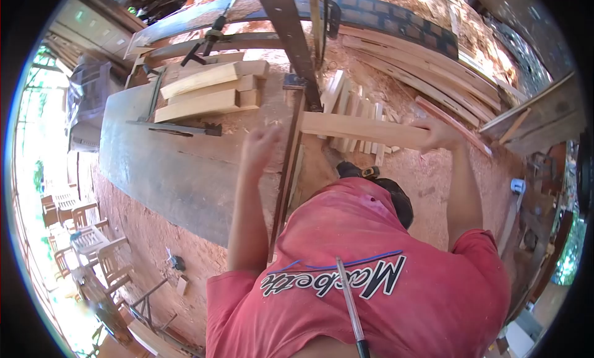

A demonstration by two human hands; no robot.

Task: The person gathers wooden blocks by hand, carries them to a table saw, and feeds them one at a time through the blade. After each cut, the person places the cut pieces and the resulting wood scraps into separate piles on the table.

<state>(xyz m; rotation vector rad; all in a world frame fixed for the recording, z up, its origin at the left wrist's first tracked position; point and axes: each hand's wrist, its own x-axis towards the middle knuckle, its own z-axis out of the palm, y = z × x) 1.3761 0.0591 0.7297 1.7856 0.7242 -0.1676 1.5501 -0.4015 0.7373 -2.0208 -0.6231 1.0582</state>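
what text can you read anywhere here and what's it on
"Marbe...": black script lettering on the red shirt, upside down in this view; the last letters are too unclear to read.
plank gripped by the right hand: no writing shows on it.
Nothing else in the picture carries text that can be read.

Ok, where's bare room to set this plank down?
The grey bench top is bare between the bar clamp and its near edge, left of your left hand. Crowded: the block stack beyond the clamp, and the slats behind the plank in your right hand.
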